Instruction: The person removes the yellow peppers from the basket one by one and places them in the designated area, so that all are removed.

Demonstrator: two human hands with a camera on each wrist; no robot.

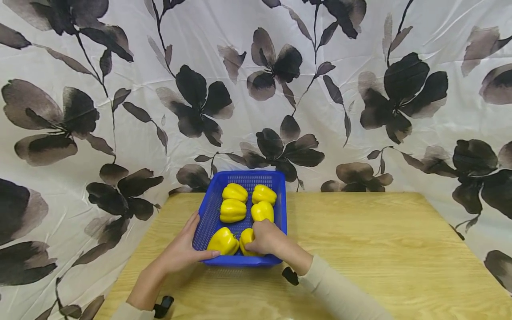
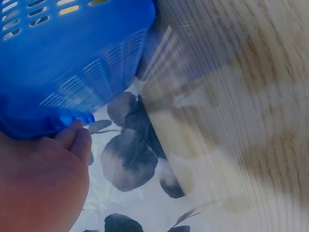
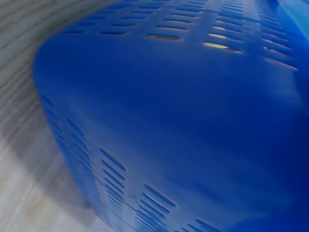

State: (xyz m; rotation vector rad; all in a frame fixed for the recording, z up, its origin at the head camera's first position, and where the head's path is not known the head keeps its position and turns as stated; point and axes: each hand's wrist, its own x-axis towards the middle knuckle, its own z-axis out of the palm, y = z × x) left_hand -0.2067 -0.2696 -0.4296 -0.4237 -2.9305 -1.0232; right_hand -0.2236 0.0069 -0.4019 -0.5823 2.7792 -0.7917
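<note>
A blue slotted plastic basket (image 1: 240, 261) holds several yellow bell peppers. My left hand (image 1: 180, 249) grips its left front corner, thumb along the front rim. In the left wrist view, the fingers (image 2: 79, 140) of that hand reach the basket's rim. Inside the basket, my right hand (image 1: 269, 240) holds the front right bell pepper (image 1: 245, 242), its thumb against the pepper's side; the other fingers are mostly hidden. Beside it lies another bell pepper (image 1: 222, 242). Only the basket's outer wall (image 3: 159, 111) and some table show in the right wrist view.
More bell peppers (image 1: 233, 210) sit in pairs toward the back of the basket. The wood-grain table (image 1: 360, 249) extends to the right. Behind and left of it hangs a white cloth (image 1: 340, 169) with dark flowers. Dark straps are at both wrists.
</note>
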